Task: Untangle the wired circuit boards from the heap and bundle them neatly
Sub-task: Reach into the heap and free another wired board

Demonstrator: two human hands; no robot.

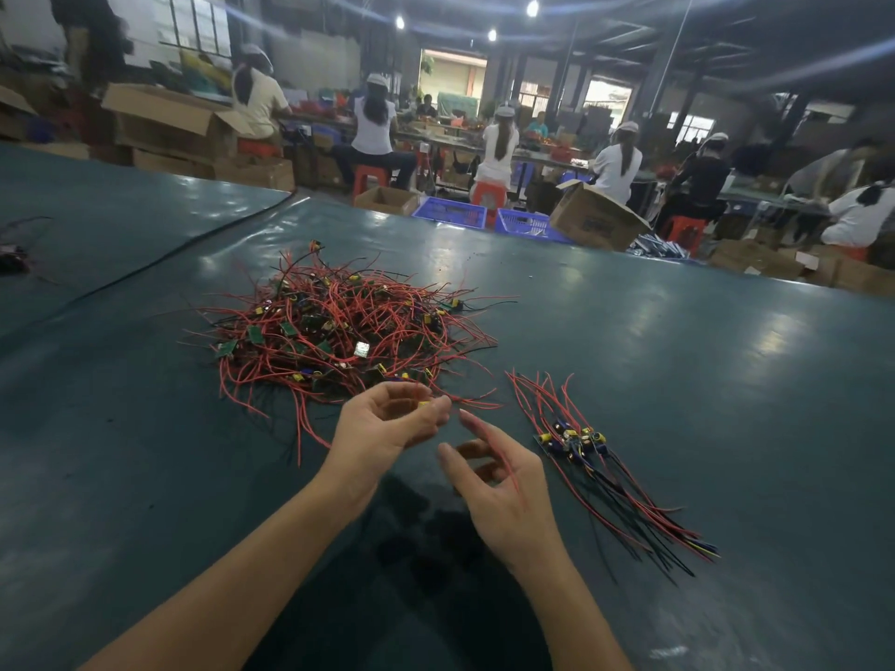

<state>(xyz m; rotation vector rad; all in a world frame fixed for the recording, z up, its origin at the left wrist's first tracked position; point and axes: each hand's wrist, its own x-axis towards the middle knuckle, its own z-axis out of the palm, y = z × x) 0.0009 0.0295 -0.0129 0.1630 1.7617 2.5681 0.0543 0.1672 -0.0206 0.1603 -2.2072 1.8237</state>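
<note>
heap [334,331]: tangled red wires [339,302], green boards [254,333]
left hand [382,423]: fingers pinch one board [424,404]
right hand [503,481]: half-curled fingers, grip unclear
desk [678,355]: glossy green, busy workshop [484,89]

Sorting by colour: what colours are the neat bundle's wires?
The neat bundle has mostly red and black wires; head view shows it.

I read the table cover [678,360] as a smooth, glossy dark-green sheet. Wires in the heap [339,326] carry smooth red plastic insulation; the cartons [164,118] are matt brown cardboard, the crates [450,213] blue plastic
</note>
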